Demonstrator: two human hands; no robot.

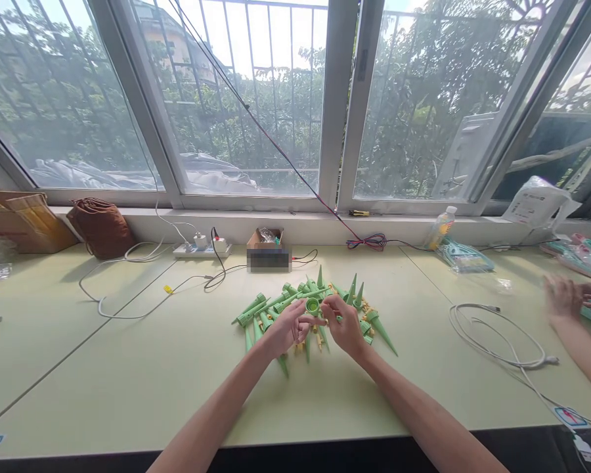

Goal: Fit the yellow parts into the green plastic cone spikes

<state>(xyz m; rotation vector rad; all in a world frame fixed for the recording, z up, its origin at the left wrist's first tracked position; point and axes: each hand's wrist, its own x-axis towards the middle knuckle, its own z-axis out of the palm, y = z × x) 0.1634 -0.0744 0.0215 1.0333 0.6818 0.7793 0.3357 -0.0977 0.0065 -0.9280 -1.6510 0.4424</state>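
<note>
My left hand (286, 328) is closed around a green plastic spike with a round, hollow end (312, 306) that faces up toward me. Close against its right side is my right hand (347, 326), thumb and fingers pinched together. Whatever those fingertips hold, if anything, is too small or hidden to make out. Beneath and around both hands lies a loose pile of green cone-shaped plastic spikes (383, 334), some standing point up. Small yellow-orange pieces (319, 341) are mixed in among them. My hands cover part of the pile.
Behind the pile stands a small open box (266, 240), with a power strip (201, 250) to its left. A coiled white cable (502, 358) lies at right, near another person's hands (566, 299). A bottle (442, 226) stands by the window, and a brown bag (101, 226) sits back left.
</note>
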